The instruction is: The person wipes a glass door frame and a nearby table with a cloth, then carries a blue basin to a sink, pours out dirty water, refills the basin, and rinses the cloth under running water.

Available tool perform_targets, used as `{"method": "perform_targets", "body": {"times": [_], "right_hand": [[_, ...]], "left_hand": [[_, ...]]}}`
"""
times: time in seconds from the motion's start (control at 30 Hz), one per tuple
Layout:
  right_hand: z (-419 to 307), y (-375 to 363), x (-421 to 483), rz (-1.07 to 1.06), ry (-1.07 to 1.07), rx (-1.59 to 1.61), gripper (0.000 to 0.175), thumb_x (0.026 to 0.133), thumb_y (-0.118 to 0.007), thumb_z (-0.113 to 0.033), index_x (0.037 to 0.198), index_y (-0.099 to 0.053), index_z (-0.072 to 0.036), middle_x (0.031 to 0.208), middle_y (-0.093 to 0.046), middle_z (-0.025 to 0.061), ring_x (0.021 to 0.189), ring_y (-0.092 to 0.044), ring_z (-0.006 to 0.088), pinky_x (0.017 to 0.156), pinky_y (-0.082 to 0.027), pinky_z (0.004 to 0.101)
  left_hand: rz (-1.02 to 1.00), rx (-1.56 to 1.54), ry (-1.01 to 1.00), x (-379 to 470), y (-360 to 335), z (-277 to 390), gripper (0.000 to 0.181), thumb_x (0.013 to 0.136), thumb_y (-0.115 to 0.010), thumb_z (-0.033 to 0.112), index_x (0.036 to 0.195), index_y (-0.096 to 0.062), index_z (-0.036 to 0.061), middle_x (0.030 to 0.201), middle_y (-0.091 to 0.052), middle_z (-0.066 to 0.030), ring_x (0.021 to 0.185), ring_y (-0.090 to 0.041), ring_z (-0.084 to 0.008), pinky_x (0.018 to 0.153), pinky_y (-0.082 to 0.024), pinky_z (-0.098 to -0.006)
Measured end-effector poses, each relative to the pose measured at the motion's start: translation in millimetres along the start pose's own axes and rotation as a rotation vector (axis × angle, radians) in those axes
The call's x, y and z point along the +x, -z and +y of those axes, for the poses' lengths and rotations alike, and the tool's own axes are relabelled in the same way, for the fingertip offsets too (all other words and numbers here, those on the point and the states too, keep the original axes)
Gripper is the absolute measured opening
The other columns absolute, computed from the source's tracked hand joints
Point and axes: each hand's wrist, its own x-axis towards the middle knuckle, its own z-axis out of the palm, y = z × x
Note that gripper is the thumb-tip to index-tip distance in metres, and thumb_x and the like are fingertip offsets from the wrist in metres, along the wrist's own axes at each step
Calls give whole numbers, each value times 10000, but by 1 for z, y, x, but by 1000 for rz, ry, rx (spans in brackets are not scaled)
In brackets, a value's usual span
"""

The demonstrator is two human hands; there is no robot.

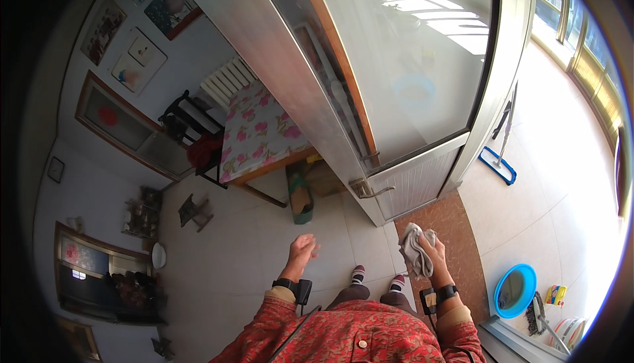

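Observation:
A crumpled grey cloth (pixel 417 251) is gripped in my right hand (pixel 437 254), above the reddish-brown threshold (pixel 448 229). My left hand (pixel 300 255) holds nothing; it hovers over the pale tiled floor with fingers loosely apart and slightly curled. In front of me stands a door with a metal frame and a glass pane (pixel 411 66), showing reflections of bright windows. Its lever handle (pixel 372 189) sits a little beyond both hands, touched by neither. Below the glass runs a ribbed white panel (pixel 413 180).
A blue basin (pixel 516 291) of murky water stands at right, near a yellow packet (pixel 556 295), a mop (pixel 536 313) and a bucket (pixel 569 331). Farther off lies a blue flat mop (pixel 498 165). Left are a flower-covered table (pixel 262 133), a green box (pixel 300 199) and a small stool (pixel 194 212).

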Motion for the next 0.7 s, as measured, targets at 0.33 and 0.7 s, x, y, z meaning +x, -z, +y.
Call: {"method": "perform_targets", "body": {"times": [0.33,0.7], "right_hand": [[-150,-228,67,179,1096,-401,261,786,-789,-100,1014,-670,-59,980,-630,121,898,-636,316,783,-508,364],[-145,-258,67,338,1162,-394,212,803,-749,-23,996,-661,-33,987,-623,114,896,-624,260,793,-502,333]], "left_hand": [[-260,-26,-876,58,-88,171,442,970,-614,151,1362,-477,-1,1290,-596,-144,1155,-591,-225,913,-504,-361],[-144,258,-827,68,-82,199,294,935,-572,-21,1227,-541,-12,1122,-655,-103,1044,-623,-158,907,-502,-319]]}}
